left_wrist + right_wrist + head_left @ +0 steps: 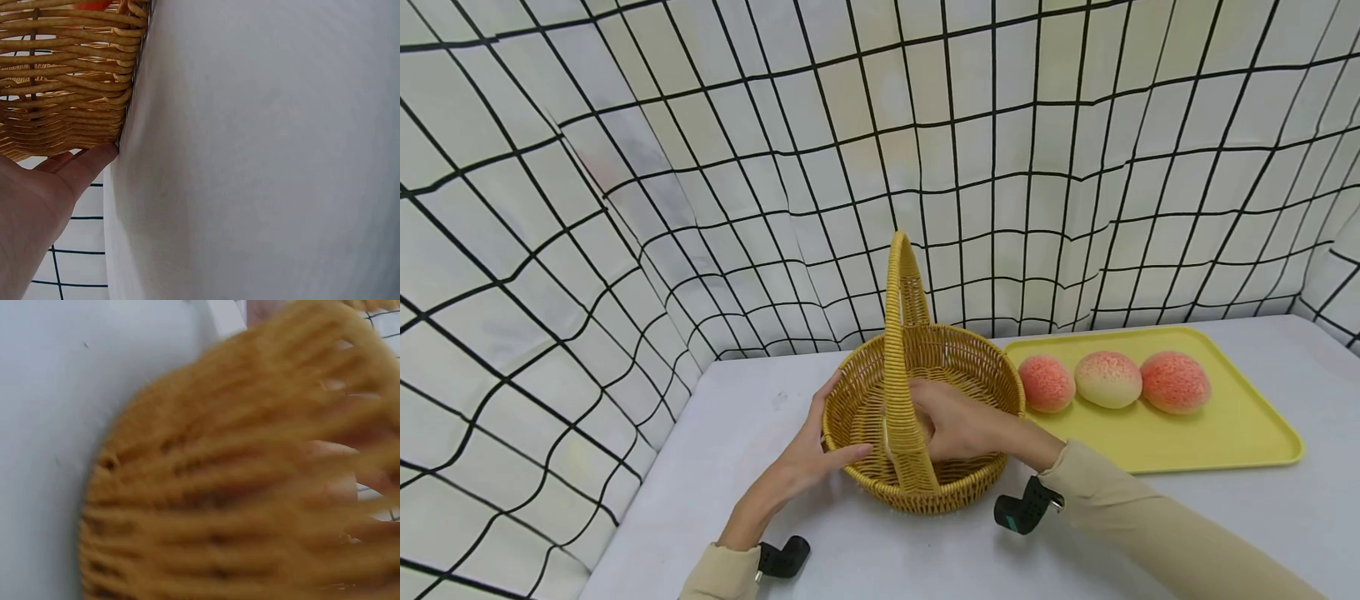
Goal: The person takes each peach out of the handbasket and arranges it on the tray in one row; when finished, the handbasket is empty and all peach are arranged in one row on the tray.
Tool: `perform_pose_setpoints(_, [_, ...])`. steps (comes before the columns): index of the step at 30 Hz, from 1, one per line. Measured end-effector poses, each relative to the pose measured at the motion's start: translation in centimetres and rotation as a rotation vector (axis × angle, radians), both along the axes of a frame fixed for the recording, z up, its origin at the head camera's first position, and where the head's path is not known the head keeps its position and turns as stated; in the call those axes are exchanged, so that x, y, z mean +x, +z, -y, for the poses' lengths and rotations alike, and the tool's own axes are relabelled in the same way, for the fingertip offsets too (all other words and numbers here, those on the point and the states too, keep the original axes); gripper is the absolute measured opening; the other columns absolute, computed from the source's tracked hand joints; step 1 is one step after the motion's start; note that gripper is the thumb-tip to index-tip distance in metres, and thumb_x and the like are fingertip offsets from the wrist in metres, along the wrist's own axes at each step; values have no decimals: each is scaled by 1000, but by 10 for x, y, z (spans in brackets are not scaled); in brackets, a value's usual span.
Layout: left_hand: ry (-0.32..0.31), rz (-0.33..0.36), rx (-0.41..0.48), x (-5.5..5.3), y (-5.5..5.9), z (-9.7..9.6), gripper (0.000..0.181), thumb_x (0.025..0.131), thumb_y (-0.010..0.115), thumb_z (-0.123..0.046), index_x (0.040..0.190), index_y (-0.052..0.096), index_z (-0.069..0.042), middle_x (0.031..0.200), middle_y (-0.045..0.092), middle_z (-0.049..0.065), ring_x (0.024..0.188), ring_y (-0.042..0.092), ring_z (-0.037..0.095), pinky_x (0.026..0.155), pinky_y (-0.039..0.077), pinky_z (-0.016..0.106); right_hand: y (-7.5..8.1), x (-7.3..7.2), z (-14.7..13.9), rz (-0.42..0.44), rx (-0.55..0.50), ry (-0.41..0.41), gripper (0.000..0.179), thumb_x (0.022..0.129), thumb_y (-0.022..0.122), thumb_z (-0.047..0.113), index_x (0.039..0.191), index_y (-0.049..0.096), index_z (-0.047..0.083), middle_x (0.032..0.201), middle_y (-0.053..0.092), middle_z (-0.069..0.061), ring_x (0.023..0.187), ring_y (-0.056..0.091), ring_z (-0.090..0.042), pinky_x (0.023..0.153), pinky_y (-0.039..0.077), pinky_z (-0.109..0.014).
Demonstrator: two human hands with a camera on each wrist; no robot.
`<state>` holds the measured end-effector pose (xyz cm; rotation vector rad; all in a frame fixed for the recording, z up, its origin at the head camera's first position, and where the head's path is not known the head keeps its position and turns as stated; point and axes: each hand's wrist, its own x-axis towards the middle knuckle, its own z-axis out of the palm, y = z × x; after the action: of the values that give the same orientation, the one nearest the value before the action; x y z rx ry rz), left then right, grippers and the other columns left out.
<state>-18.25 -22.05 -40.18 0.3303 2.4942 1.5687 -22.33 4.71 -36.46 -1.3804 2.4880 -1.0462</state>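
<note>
A round wicker basket (955, 492) with a tall arched handle (895, 350) stands on the white table. My left hand (805, 450) holds its left side, fingers along the outer wall and thumb over the rim. In the left wrist view, the fingers (87, 169) lie against the woven wall near the table. My right hand (958, 421) reaches down inside the basket, its curled fingers partly hidden behind the handle. A small red-orange patch of a peach (94, 5) shows in the basket in the left wrist view; the handle and hand mostly cover it. The right wrist view is filled by blurred wicker.
Right of the basket lies a yellow tray (1210, 446) bearing a red peach (1047, 384), a paler peach (1108, 380) and another red peach (1176, 382) in a row. White cloth walls with black netting (955, 183) surround the white table (715, 433).
</note>
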Motion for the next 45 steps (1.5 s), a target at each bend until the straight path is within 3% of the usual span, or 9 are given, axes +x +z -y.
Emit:
perform_pose_setpoints(5, [-6, -12, -17, -1, 1, 0, 114, 88, 81, -39, 169, 1, -30, 174, 5, 18, 156, 16, 47, 121, 19, 68, 11, 0, -20, -80, 116, -31, 53, 81, 89, 23, 128, 67, 12, 122, 63, -4, 110, 57, -21, 91, 52, -39])
perform_pose_setpoints(9, [-4, -10, -4, 0, 1, 2, 113, 88, 81, -37, 169, 1, -30, 174, 7, 18, 156, 17, 46, 122, 19, 66, 12, -1, -28, -138, 143, -17, 47, 82, 88, 20, 123, 67, 10, 121, 63, -8, 108, 60, -25, 89, 54, -39])
perform_pose_setpoints(21, [10, 5, -14, 3, 2, 4, 113, 88, 81, -36, 168, 1, -30, 173, 9, 18, 156, 19, 45, 122, 20, 66, 0, -3, -27, -31, 53, -8, 54, 83, 90, 16, 128, 63, 6, 125, 59, -9, 114, 58, -24, 94, 55, -36])
perform_pose_setpoints(32, [6, -4, -7, 2, 2, 2, 113, 88, 80, -37, 168, 1, -29, 173, 9, 18, 156, 20, 46, 121, 21, 66, -2, -2, -19, -40, 54, 10, 58, 83, 90, 26, 131, 64, 7, 122, 63, -4, 113, 59, -20, 99, 51, -39])
perform_pose_setpoints(40, [15, 6, -13, 3, 1, 3, 113, 88, 80, -37, 169, 1, -29, 173, 8, 18, 156, 18, 46, 121, 20, 66, 0, 4, -26, 5, -30, -31, 54, 77, 90, 14, 126, 67, 9, 121, 65, -2, 111, 60, -19, 94, 54, -36])
perform_pose_setpoints(45, [-2, -8, -14, 1, 0, 2, 113, 88, 80, -38, 169, 1, -29, 174, 5, 18, 157, 15, 46, 122, 18, 67, 13, 11, -57, 111, -145, -140, 58, 77, 88, 11, 130, 67, 17, 131, 64, -4, 111, 62, -24, 87, 57, -38])
